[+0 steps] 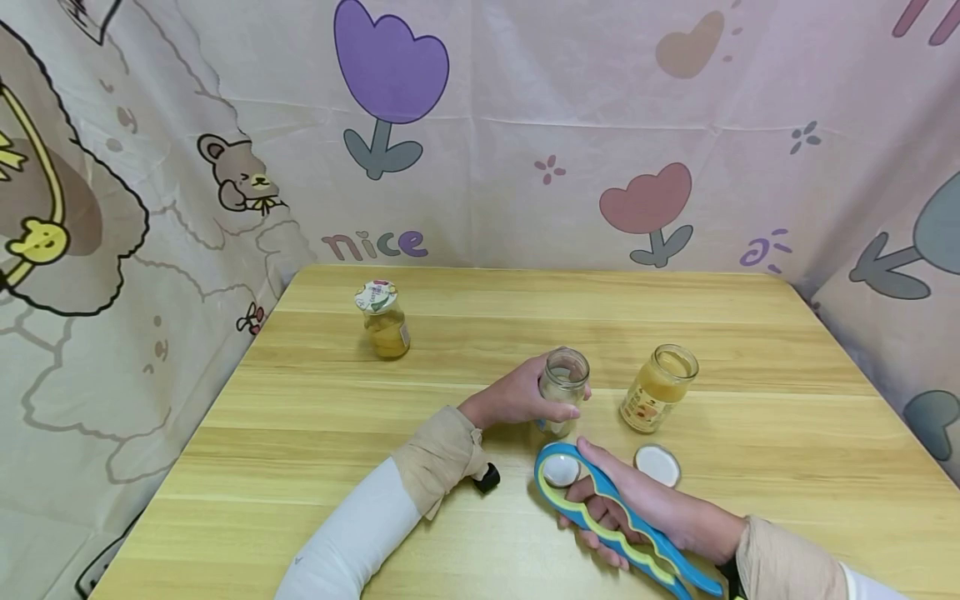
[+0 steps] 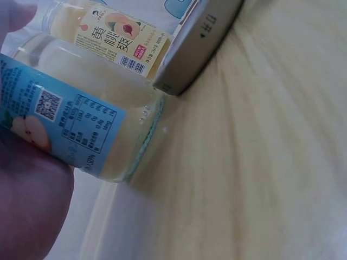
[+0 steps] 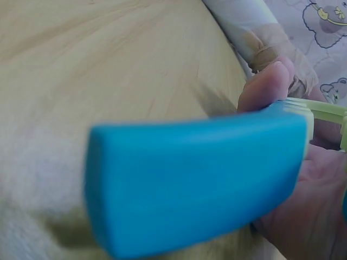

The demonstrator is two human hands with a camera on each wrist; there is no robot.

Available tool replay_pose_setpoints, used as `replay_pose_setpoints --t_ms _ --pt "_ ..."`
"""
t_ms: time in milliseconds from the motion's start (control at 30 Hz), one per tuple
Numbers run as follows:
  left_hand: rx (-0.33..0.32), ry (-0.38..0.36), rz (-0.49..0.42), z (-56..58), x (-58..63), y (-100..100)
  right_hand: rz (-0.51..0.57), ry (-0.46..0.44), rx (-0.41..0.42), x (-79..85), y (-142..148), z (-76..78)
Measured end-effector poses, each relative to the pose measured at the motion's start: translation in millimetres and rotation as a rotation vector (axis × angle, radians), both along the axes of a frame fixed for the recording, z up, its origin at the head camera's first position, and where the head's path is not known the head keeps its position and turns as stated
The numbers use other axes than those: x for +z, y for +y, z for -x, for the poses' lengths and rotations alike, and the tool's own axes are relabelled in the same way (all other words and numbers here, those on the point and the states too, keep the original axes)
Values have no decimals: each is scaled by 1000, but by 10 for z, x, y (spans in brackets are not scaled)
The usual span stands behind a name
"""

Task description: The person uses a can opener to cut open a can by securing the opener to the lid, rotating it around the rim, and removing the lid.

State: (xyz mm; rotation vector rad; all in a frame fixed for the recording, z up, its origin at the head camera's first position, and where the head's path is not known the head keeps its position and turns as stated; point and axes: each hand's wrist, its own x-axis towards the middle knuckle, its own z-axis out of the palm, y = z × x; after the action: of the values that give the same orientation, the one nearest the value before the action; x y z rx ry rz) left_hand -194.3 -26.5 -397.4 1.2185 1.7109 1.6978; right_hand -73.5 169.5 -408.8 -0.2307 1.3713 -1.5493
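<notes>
My left hand (image 1: 517, 396) grips a lidless glass jar (image 1: 564, 375) that stands upright. In the left wrist view its blue label (image 2: 70, 119) shows. My right hand (image 1: 648, 496) holds a blue and yellow-green jar opener (image 3: 200, 184) by its scalloped arms, close in front of that jar. Through the opener's rounded end I see a white-lined lid (image 1: 561, 471); I cannot tell whether the opener touches it. In the left wrist view a gold lid rim (image 2: 200, 46) with printed characters appears beside the jar.
An open jar with yellowish contents (image 1: 658, 392) and a peach label stands to the right. Before it, another lid (image 1: 658, 467) lies white side up. A capped jar (image 1: 386, 325) with yellow pieces stands back left. A printed cloth (image 1: 510, 208) hangs behind the wooden table (image 1: 247, 467).
</notes>
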Motion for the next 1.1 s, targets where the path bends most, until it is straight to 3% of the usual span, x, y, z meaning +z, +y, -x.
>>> replay_pose_setpoints --t_ms 267,333,567,800,1100 --pt "15 18 5 121 -217 49 8 8 9 6 1 -7" --pt "18 16 5 122 -219 53 8 7 10 0 -1 -6" --pt "26 31 -2 104 -191 60 9 11 7 -12 4 -12" --pt "20 17 -11 2 -13 20 23 18 5 -7 7 -28" --pt "36 29 -3 -12 3 23 27 19 17 -5 9 -21"
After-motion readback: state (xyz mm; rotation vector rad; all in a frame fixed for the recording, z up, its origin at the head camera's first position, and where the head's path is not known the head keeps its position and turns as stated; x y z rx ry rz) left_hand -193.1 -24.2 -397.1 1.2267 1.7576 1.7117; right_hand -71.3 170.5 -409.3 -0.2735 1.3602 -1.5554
